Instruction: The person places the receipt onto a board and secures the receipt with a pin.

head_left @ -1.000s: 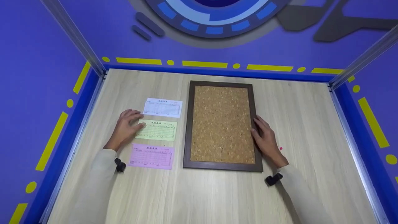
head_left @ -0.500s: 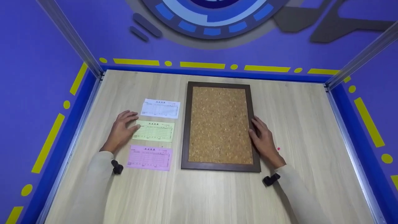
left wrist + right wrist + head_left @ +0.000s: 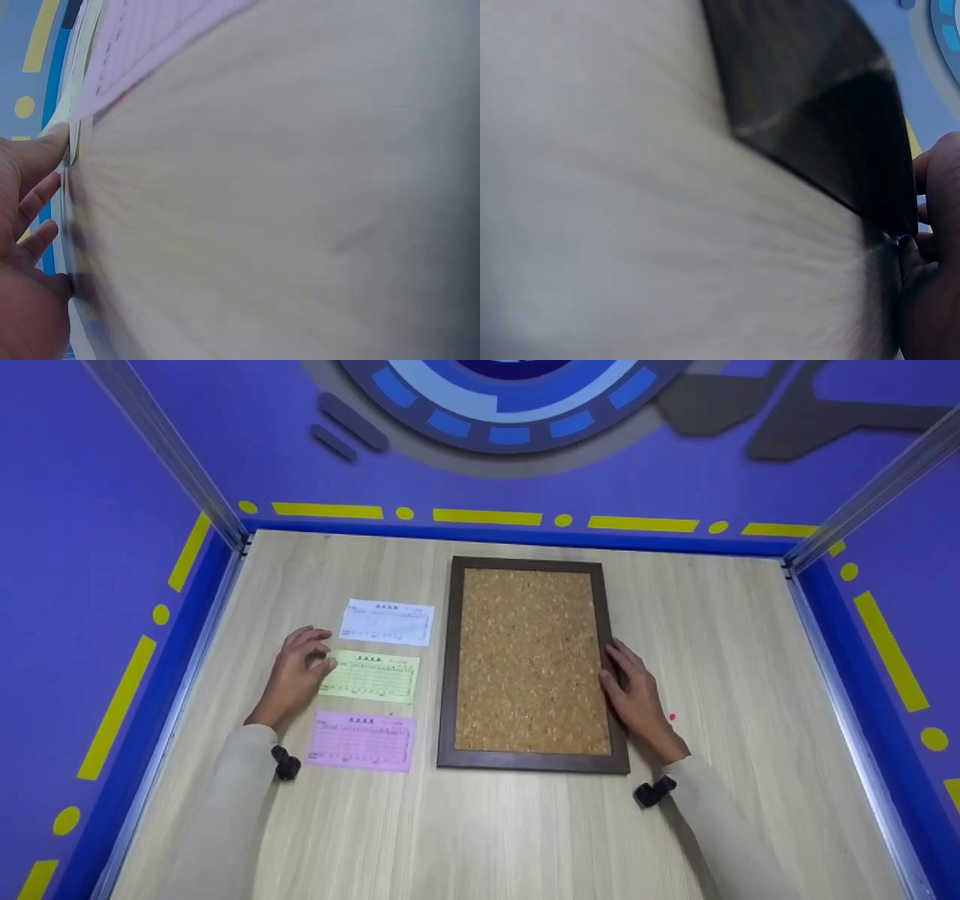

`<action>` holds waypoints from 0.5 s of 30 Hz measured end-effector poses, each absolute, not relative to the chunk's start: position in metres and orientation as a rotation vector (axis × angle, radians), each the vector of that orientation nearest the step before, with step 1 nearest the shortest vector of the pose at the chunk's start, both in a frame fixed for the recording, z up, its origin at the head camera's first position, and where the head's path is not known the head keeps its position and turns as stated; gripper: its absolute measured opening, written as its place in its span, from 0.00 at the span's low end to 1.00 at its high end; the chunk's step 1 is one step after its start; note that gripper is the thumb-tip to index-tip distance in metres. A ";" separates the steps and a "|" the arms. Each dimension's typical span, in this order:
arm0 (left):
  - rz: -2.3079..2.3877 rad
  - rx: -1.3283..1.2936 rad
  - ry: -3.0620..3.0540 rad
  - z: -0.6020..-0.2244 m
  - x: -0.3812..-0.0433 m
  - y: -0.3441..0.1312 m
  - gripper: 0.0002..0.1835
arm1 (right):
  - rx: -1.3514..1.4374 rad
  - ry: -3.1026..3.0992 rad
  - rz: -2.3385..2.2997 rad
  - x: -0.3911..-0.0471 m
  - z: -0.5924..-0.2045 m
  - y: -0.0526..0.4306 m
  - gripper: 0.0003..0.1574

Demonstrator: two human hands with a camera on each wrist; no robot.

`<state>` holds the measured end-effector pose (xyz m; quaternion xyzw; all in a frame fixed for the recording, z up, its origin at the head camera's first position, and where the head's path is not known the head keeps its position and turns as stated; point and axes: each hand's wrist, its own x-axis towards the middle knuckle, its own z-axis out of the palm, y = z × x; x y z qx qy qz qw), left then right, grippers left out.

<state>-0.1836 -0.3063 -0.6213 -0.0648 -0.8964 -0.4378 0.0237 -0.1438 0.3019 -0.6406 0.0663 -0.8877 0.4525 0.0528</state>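
Three printed paper slips lie in a column on the table: a white slip (image 3: pixel 386 622) at the back, a green slip (image 3: pixel 371 678) in the middle and a purple slip (image 3: pixel 361 742) in front. At the green slip's left edge is my left hand (image 3: pixel 294 679), its thumb tip over the paper and its fingers loosely bent. A corkboard (image 3: pixel 532 660) with a dark brown frame lies flat to the right of the slips. My right hand (image 3: pixel 636 696) rests along the frame's right side, thumb over the edge. The right wrist view shows the dark frame corner (image 3: pixel 810 97) beside the fingers.
A small pink dot (image 3: pixel 673 717) sits on the table right of my right hand. Blue walls (image 3: pixel 487 480) with yellow marks enclose the back and both sides of the wooden table (image 3: pixel 510 832). Metal posts (image 3: pixel 172 450) stand at the back corners.
My left hand has drawn back slightly to the left over the green slip. The right hand stays at the corkboard's frame, and the slips lie as before. The head view has shifted a little.
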 end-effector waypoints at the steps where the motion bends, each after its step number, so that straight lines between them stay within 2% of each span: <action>1: -1.356 -0.192 -2.771 -0.621 -0.184 -0.306 0.03 | 0.201 -2.698 1.380 -0.144 -0.640 0.302 0.32; 15: -1.384 -0.140 -2.771 -0.611 -0.180 -0.302 0.03 | 0.214 -2.683 1.407 -0.144 -0.640 0.302 0.33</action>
